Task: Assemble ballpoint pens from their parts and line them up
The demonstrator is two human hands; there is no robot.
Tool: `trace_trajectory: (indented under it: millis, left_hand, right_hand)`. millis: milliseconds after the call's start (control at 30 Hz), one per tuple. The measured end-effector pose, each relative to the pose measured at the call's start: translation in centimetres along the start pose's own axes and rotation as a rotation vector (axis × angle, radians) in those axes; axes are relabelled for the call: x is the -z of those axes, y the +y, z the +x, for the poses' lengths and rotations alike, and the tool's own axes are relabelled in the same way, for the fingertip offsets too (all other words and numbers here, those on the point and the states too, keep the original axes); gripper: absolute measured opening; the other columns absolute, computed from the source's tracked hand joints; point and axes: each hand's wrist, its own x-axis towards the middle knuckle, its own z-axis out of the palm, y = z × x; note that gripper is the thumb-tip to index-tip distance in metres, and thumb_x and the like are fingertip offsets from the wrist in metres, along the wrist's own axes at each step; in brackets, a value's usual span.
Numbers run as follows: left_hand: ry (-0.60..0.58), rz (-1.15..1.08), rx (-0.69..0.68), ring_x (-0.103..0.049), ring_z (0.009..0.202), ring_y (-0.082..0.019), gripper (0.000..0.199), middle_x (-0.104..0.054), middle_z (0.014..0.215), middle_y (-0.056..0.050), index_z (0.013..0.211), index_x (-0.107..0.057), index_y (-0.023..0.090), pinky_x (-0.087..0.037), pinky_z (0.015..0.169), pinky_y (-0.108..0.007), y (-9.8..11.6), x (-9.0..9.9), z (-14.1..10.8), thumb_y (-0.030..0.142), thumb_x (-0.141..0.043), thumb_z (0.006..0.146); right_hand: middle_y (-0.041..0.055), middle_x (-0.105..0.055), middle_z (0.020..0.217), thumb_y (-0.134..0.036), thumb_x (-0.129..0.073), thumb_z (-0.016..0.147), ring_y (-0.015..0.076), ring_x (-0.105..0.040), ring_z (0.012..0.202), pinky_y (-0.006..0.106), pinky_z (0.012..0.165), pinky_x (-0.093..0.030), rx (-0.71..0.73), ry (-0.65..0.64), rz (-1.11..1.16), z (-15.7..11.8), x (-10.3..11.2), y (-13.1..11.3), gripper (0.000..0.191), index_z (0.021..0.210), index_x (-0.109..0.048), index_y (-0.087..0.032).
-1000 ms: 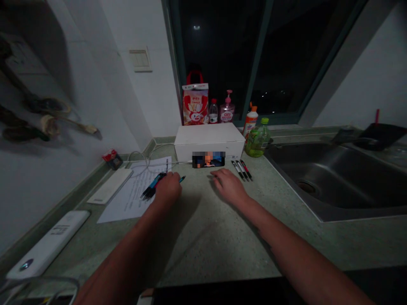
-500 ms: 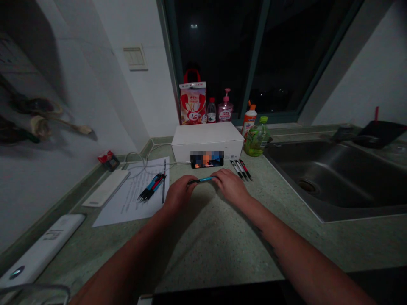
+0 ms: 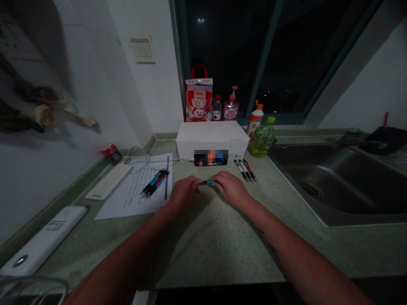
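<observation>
Right at the centre now, both hands meet over the surface! The left grip (image 3: pixel 183 190) and the right grip (image 3: pixel 233 188) are curled inward, fingers pressed together, with a slim blue pen (image 3: pixel 210 182) lying crosswise between them. Only its short middle shows, because each grip seems to pinch one end, which explains why the hands sit so close. In this dim light I can't be certain how firmly. The pen is level and well in from the near edge of the speckled green surface (image 3: pixel 222 250).

Just left of the left grip, a bundle of blue and black pens (image 3: pixel 154 183) lies slanted on a printed white paper sheet (image 3: pixel 133 190). Just beyond the right grip, three slim black pens (image 3: pixel 244 170) sit side by side at an angle. Straight ahead of both grips, a phone with a blurred screen (image 3: pixel 210 157) leans against a white rectangular box (image 3: pixel 212 135), propped upright and facing the hands.
</observation>
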Motion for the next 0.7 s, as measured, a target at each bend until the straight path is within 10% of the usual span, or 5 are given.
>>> trace_trajectory:
  millis: [700]
  left_hand:
    - [0.006,0.034,-0.153,-0.076,0.092,-0.026,0.015,-0.082,0.100,-0.007,0.100,-0.077,0.023,-0.056,0.085,-0.038,-0.5,-1.2,-0.7,0.029,-0.063,0.099]
  right_hand:
    - [0.0091,-0.076,0.112,-0.016,-0.064,0.104,0.0260,-0.069,0.110,0.039,0.097,-0.053,-0.019,-0.069,-0.007,-0.1,0.0,-1.2,0.017,0.114,-0.077,-0.020]
